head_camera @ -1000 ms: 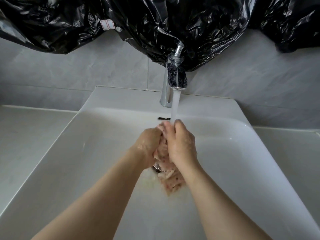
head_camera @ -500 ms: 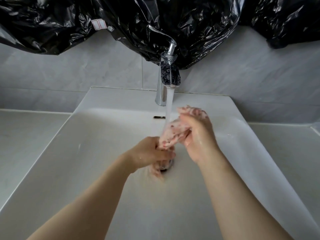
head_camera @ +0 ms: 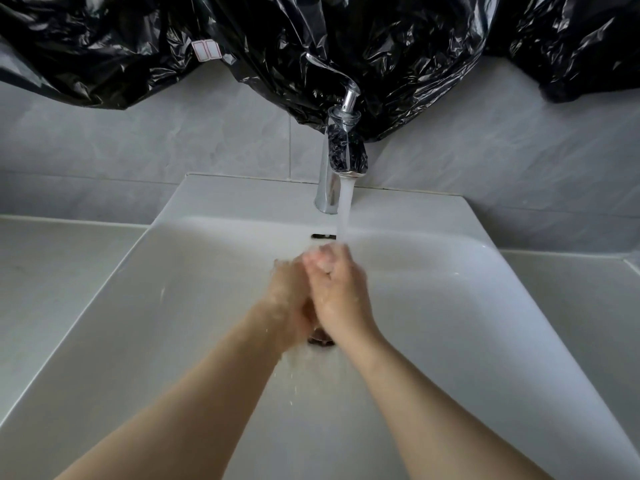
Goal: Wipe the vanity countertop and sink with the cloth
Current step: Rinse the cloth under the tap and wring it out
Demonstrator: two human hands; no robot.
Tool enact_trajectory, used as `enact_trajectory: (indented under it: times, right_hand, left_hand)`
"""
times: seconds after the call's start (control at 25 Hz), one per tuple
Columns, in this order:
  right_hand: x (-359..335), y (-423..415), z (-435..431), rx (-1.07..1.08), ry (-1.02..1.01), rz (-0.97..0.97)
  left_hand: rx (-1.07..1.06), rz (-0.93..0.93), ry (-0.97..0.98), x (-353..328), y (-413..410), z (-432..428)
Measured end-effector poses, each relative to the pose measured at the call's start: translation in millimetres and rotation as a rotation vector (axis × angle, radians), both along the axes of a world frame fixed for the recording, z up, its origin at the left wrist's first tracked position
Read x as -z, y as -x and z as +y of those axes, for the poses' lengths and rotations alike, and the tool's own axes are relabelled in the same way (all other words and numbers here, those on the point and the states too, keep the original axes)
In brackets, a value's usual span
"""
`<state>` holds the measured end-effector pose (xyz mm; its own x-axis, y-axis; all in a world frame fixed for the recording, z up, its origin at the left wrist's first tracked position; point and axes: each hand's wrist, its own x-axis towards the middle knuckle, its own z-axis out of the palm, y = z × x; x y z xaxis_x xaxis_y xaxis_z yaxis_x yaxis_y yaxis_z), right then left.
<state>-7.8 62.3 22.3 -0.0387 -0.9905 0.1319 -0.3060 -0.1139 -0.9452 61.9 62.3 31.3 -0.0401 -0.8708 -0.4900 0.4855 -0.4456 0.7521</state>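
**Rinse stage: cloth (head_camera: 321, 259) mostly hidden**

Left grip (head_camera: 289, 299) is pressing against the right, motion-blurred; its finger closure cannot be told. The cloth is sitting between them, seemingly running lengthwise forward toward the faucet (head_camera: 325, 188), only a pink tip showing. Right grip (head_camera: 341, 296) is curling round it. Drain (head_camera: 320, 341) is lying half hidden beneath.

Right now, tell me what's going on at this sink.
A person is rinsing a cloth under the running faucet. The right hand and left hand are pressed together above the drain of the sink, with a bit of the pinkish cloth showing at the fingertips. The left hand is motion-blurred, so its grip is unclear.
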Motion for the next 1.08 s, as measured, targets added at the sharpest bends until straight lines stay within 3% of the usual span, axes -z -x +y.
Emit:
enact_trajectory:
  times: [0.08, 0.2, 0.28, 0.36, 0.44, 0.48, 0.56, 0.6, 0.64, 0.68, 0.8, 0.84, 0.88, 0.96, 1.0, 1.08]
  right_hand:
    - [-5, 10, -6, 0.106, -0.099, -0.118]
    - [-11, 9, 1, 0.062, -0.138, 0.147]
    - [-13, 1, 8, 0.032, -0.122, 0.193]
    - [-8, 3, 1, 0.084, -0.128, 0.119]
    - [-6, 14, -10, 0.179, -0.197, 0.09]
    - [-3, 22, -15, 0.201, -0.235, 0.004]
    - [-4, 32, -25, 0.116, -0.258, -0.41]
    - [-9, 35, -25, 0.03, -0.274, -0.616]
    - [-13, 36, -25, -0.034, -0.266, -0.696]
    - [-15, 37, -22, -0.069, -0.225, -0.613]
    - [-20, 36, -15, -0.017, -0.017, 0.104]
    - [-22, 37, -15, 0.037, 0.035, 0.214]
    - [-23, 41, -16, 0.109, 0.054, 0.201]
    - [-19, 49, -25, 0.239, -0.06, -0.071]
    - [-19, 50, -27, 0.211, -0.192, -0.22]
    - [-13, 51, -27, -0.074, -0.446, -0.306]
  left_hand:
    - [0.078, -0.122, -0.024, -1, 14, 3]
    - [-0.001, -0.18, 0.046, 0, 16, 2]
    - [0.027, -0.137, 0.008, -2, 9, 4]
    - [0.114, -0.193, -0.021, -4, 3, 4]
    - [0.19, -0.368, 0.025, -9, -4, 4]
    - [0.215, -0.477, 0.085, -12, -9, 3]
    - [0.215, -0.644, 0.211, -15, -19, 3]
    - [0.208, -0.662, 0.288, -15, -22, 4]
    - [0.212, -0.643, 0.367, -13, -22, 3]
    - [0.225, -0.618, 0.423, -10, -20, 4]
    - [0.249, -0.753, 0.483, -1, -15, 0]
    - [0.224, -0.809, 0.477, 1, -16, -3]
    - [0.176, -0.83, 0.459, 4, -18, -6]
    - [0.067, -0.739, 0.37, 3, -20, -8]
    - [0.049, -0.586, 0.293, 1, -20, -7]
    - [0.044, -0.153, 0.141, -4, -17, -6]
